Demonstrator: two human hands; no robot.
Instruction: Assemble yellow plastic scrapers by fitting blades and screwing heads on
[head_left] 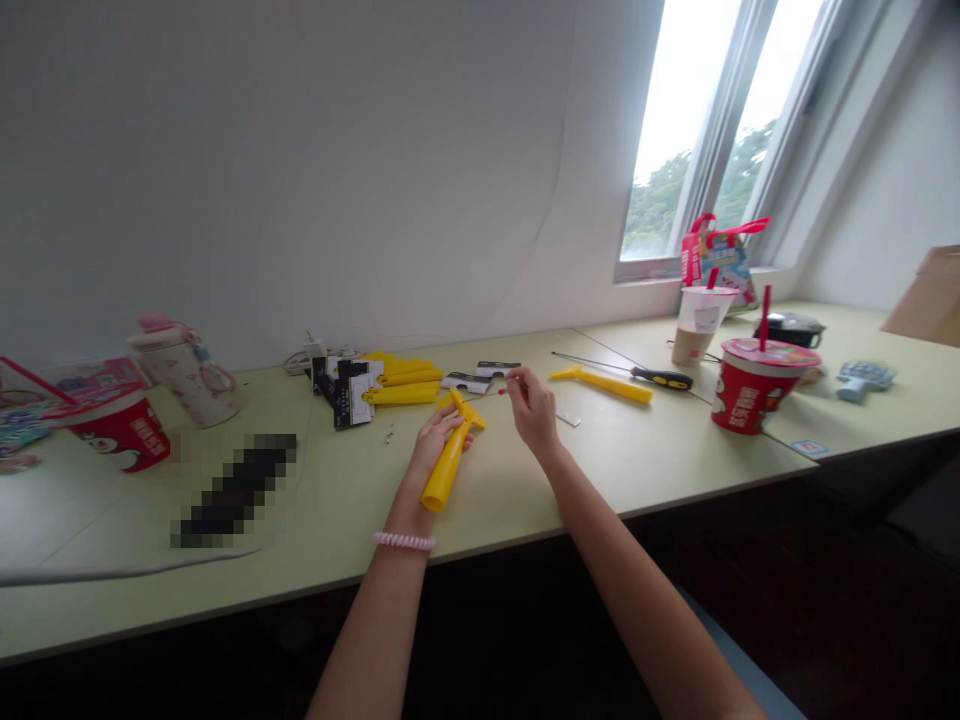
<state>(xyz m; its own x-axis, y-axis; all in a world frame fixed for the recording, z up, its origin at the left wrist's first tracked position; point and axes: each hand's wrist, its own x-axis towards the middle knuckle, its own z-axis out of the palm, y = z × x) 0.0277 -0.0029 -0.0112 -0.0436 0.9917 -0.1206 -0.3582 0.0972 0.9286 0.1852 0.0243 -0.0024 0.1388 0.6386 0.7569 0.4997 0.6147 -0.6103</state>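
Note:
My left hand [433,445] is wrapped round a yellow Y-shaped plastic handle [444,470], its hollow round end tilted toward me and its forked head pointing away. A pink coiled band circles the wrist. Just to the right, my right hand [534,408] is closed in a pinch above the table, apart from the handle. A small reddish spot shows near its fingertips; what they hold is too small to make out. Beyond the hands lie black-and-white cards [466,382]. Another yellow handle [606,384] rests to the right, beside a long screwdriver [660,377] with a black-and-yellow grip.
Several yellow handles [405,388] are piled with black-and-white packaging cards [352,395] at the back left. Tiny metal pieces [389,434] lie nearby. A red cup [761,388] and a clear drink cup [699,330] stand right; another red cup [124,430] and a bottle [184,372] stand left.

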